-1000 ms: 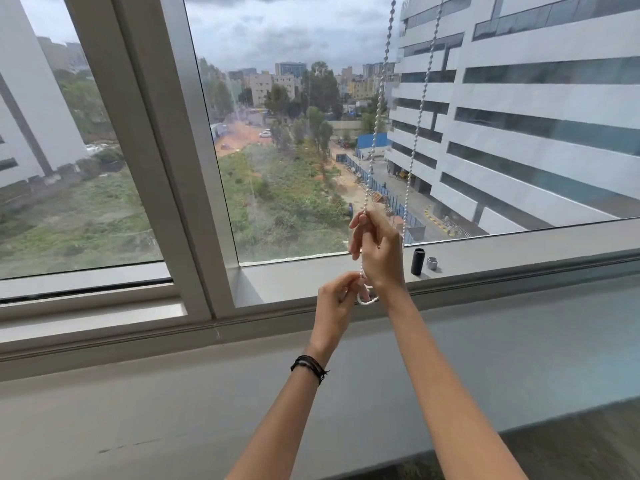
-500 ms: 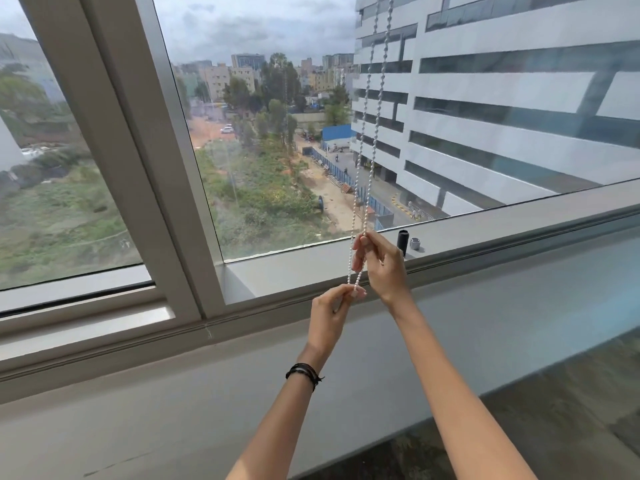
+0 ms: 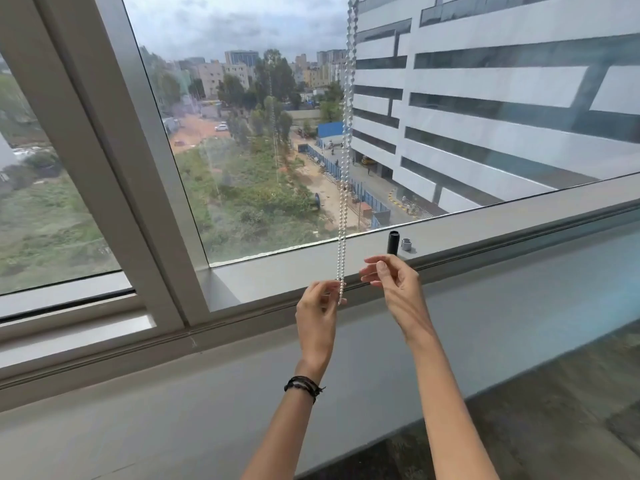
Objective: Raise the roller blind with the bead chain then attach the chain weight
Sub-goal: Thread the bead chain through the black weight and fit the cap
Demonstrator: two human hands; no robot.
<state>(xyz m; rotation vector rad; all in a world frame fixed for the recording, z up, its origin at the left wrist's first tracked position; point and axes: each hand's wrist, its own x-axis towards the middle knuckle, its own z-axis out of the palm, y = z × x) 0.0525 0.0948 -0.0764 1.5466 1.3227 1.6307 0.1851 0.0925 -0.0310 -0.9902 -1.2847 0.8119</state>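
While the left hand (image 3: 317, 317) pinches the bottom loop of the bead chain (image 3: 343, 188) at the window, the right hand (image 3: 398, 289) hovers just beside it, fingers loose, holding nothing. No blind shows in the pane, so raising looks done; next comes a reach for the black chain weight (image 3: 393, 241) standing on the sill (image 3: 485, 223).

1. Left hand (image 3: 317, 315), forearm raised, pinches the bead chain (image 3: 342, 216) at its bottom end.
2. Right hand (image 3: 394, 289) is just right of the bead chain, fingers (image 3: 375, 262) loosely curled, holding nothing.
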